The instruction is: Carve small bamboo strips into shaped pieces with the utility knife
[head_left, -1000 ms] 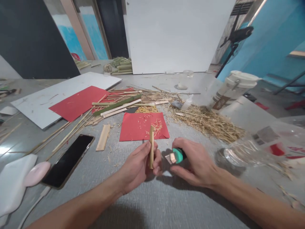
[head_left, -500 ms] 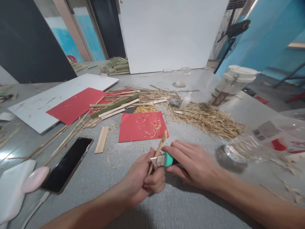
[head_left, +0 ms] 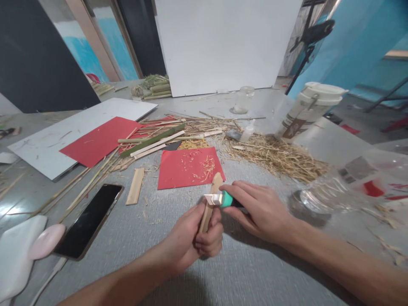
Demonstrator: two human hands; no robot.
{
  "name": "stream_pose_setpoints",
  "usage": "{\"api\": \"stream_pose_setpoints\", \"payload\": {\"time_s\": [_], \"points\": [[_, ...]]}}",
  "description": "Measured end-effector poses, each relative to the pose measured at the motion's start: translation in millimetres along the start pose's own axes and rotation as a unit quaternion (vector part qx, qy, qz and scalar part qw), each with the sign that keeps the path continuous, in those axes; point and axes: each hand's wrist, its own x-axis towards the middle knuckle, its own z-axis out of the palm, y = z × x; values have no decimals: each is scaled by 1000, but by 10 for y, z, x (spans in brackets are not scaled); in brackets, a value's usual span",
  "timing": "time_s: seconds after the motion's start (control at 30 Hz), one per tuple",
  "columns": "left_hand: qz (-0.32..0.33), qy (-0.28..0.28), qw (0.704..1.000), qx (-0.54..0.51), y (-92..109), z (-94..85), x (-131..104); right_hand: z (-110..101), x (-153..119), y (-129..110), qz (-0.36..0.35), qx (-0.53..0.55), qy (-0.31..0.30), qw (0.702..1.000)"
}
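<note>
My left hand (head_left: pixel 200 233) is closed around the lower part of a flat strip of wood or bamboo (head_left: pixel 216 182), whose upper end is cut to a blunt point. In my right hand (head_left: pixel 255 208) is a utility knife (head_left: pixel 227 199) with a green and black handle. Its short metal blade lies across the strip, just above my left fingers. Just beyond the strip's tip, a red sheet (head_left: pixel 188 170) carries curled shavings. A short flat wooden piece (head_left: pixel 135 186) lies to its left.
A phone (head_left: pixel 89 221) lies at left by a white device (head_left: pixel 19 255). Thin sticks (head_left: pixel 197 125) and straw (head_left: pixel 280 157) spread across the grey table. At right are a clear plastic bottle (head_left: pixel 338 195) and a white-lidded container (head_left: pixel 309 106). A white panel (head_left: pixel 226 46) stands behind.
The strip has turned in my left hand, so its broad face now shows instead of its narrow edge. The knife blade has shifted slightly up and to the right.
</note>
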Motion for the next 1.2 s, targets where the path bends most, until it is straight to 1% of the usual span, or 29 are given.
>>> {"api": "stream_pose_setpoints", "payload": {"time_s": [0.13,0.2,0.27,0.33,0.37,0.53,0.7,0.77,0.87,1.0,1.1,1.2], "points": [[10,-19,1000,-14,16,-13,-5,14,-16,46,31,5,0,1000],[23,-9,1000,1,16,15,-14,24,-22,56,38,8,-8,999],[18,19,999,46,15,51,-23,33,-25,57,41,12,-13,999],[2,43,994,98,19,76,-31,38,-25,52,41,15,-13,999],[-10,45,992,121,24,80,-34,40,-23,49,40,16,-11,999],[-78,8,977,199,73,44,-49,41,-18,37,38,32,-17,999],[-107,5,973,204,103,35,-47,30,-16,39,39,33,-19,998],[-108,8,975,193,107,46,-45,21,-14,41,32,32,-20,999],[-99,18,976,193,108,62,-42,8,-10,37,4,23,-24,999],[-119,24,967,226,102,82,-35,-5,0,21,-36,15,-33,999],[-124,45,961,242,94,98,-32,-21,7,14,-58,21,-52,997],[-129,53,958,250,84,101,-34,-41,10,21,-64,30,-71,995]]}}
